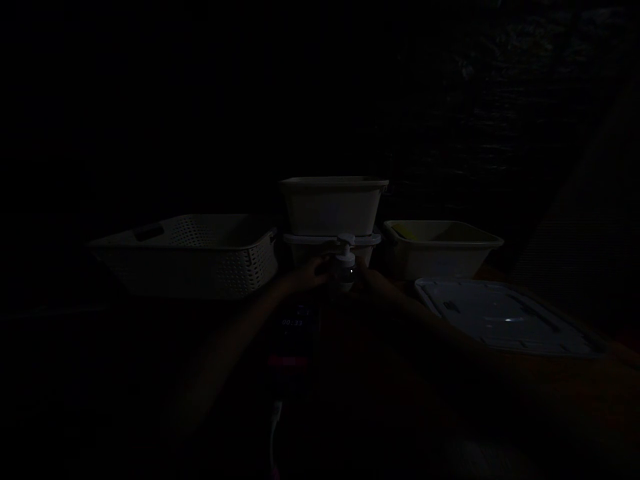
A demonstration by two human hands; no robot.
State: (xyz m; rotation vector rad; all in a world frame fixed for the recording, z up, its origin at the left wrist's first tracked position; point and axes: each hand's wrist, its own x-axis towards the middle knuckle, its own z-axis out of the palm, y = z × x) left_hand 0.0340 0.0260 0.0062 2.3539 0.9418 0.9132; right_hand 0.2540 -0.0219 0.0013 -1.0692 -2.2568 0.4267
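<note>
1. From far off, I look through the head camera, and I can read one bit of writing: "00:33", in pale numbers on a dark phone [295,343].
2. Under the numbers, I see a dim red bar on the phone. A white cord [275,423] lies at its near end.
3. The pump bottle [345,261] is upright in the middle, past the phone. It has a white pump top [346,240], and a tiny bright dot shines on its side. It is too dark for me to make out any words on it, or to tell if its bottom touches the surface.
4. My left grip [315,270] is a bare hand at the left side of the bottle. It is so dim that I cannot tell if the fingers are squeezing it.
5. My right grip [370,275] is at the bottle's other side. I cannot tell if it is holding on either.
6. The surface [370,360] looks very dark, with a bit of red-brown on the right.
7. Behind the bottle, one pale tub [333,208] sits on top of a lower tub [301,252].
8. On the left is a big pale basket [173,270] full of little holes.
9. On the right is another pale tub, the side tub [440,257], with something yellow [403,231] inside. A flat, pale lid [500,310] lies in front of it and shines a little.
10. The room is nearly black. I see faint, crinkly shiny marks on the back wall or cover [500,80]; I cannot tell which.
</note>
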